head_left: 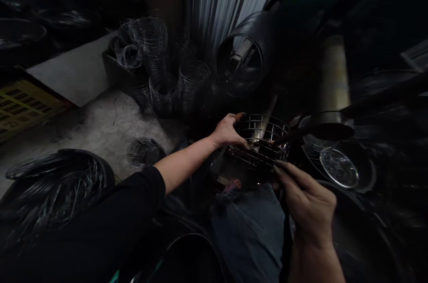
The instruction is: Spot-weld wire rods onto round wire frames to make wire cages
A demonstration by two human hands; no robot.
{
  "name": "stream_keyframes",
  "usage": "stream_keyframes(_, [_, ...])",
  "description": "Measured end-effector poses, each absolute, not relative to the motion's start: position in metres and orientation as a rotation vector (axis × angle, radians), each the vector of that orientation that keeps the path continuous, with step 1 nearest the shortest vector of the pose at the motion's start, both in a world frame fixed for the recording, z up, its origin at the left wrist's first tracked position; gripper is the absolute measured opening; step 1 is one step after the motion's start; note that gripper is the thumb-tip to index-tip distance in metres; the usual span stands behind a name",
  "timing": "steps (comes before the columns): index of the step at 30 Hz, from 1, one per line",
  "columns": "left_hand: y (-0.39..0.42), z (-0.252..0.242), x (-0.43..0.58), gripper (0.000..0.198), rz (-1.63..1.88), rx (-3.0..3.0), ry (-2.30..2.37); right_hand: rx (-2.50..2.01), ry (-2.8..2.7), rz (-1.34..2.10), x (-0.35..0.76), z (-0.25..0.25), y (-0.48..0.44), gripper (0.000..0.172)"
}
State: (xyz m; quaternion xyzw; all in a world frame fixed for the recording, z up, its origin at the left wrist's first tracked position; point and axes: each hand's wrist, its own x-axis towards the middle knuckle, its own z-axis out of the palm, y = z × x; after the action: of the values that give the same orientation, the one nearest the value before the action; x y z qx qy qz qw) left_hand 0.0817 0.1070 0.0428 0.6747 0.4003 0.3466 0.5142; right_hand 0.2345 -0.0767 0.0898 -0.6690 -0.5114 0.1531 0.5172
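A round wire basket (267, 151) of dark metal is held tilted in front of me, above my knees. My left hand (229, 131) grips its left side, thumb and fingers spread around the wires. At its near right rim, my right hand (309, 200) is closed, with thumb and finger pinched on the wire; the other fingertips are hidden from view. Behind and partly seen through the basket lies a pale metal bar (265, 125). To the right of the basket, a dark rod with a round metal end (331, 125) reaches in from the side.
Stacked wire rings (150, 44) and wire cylinders (194, 80) stand at the back left. Bundled wire fills a black tub (103, 165) at left. A small wire basket (143, 151) rests on the floor. A yellow crate (30, 104) and a metal bowl (339, 167) flank the area.
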Motion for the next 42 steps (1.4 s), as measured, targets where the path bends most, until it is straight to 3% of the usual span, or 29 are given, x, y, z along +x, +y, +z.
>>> stream_keyframes(6, [0.089, -0.008, 0.074, 0.144, 0.857, 1.322, 0.748, -1.595, -1.244, 0.715, 0.228, 0.079, -0.085, 0.026])
stream_keyframes(12, [0.074, -0.026, 0.072, 0.110, 0.865, 0.962, 0.779, -1.433, -1.036, 1.046, 0.210, 0.083, -0.100, 0.034])
stream_keyframes(19, [0.049, 0.017, 0.007, 0.107, 0.821, 1.526, 0.746, -1.477, -1.127, 1.221, 0.204, 0.095, -0.127, 0.036])
stream_keyframes(23, [0.031, 0.036, -0.005, 0.105, 0.739, 1.918, 0.905, -1.605, -1.376, 1.161, 0.187, 0.114, -0.129, 0.049])
stream_keyframes(26, [0.024, 0.046, -0.001, 0.101, 0.729, 2.045, 0.895, -1.580, -1.620, 1.180, 0.180, 0.120, -0.118, 0.032])
stream_keyframes(27, [0.023, 0.048, 0.001, 0.099, 0.736, 2.070, 0.875, -1.591, -1.660, 1.152, 0.180, 0.119, -0.113, 0.026])
stream_keyframes(30, [0.019, 0.052, 0.008, 0.095, 0.756, 2.108, 0.830, -1.712, -1.736, 0.917, 0.185, 0.106, -0.101, 0.030])
stream_keyframes(36, [0.022, 0.050, 0.019, 0.090, 0.832, 2.008, 0.857, -1.861, -2.236, -0.007, 0.193, 0.089, -0.099, 0.031])
stream_keyframes(42, [0.032, 0.050, 0.033, 0.091, 0.875, 1.896, 0.828, -1.613, -2.178, -0.154, 0.205, 0.089, -0.093, 0.026])
